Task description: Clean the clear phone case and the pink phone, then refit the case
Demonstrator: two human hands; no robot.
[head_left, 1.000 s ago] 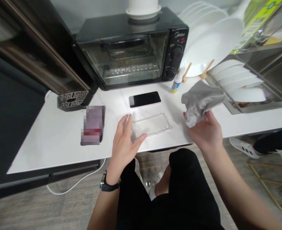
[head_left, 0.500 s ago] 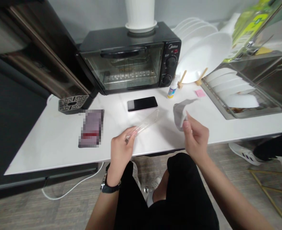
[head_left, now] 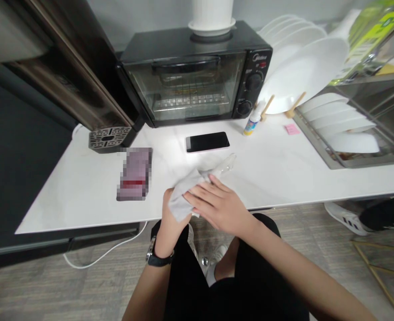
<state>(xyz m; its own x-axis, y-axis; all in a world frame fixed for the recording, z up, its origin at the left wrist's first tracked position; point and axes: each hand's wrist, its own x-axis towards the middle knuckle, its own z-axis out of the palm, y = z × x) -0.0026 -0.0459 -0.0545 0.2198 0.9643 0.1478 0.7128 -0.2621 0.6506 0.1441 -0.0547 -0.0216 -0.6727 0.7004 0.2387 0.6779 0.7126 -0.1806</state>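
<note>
In the head view my left hand (head_left: 170,225) is closed on a clear phone case (head_left: 229,162), whose far end sticks out toward the back. A thin grey cloth (head_left: 182,198) drapes over the case and over part of my left hand, so those fingers are mostly hidden. My right hand (head_left: 222,204) presses the cloth onto the case with its fingers together. Just beyond both hands a phone (head_left: 208,142) lies flat on the counter, dark screen up.
A black toaster oven (head_left: 197,84) stands behind the phone on the white counter (head_left: 284,174). A small spray bottle (head_left: 252,120) and a pink sticky note (head_left: 292,129) are to the right, near racked plates (head_left: 307,71) and a sink. At left lies a pixelated flat item (head_left: 135,174).
My right hand has brought the cloth left, down onto the clear case in my left hand; it was held apart before. The view has shifted slightly.
</note>
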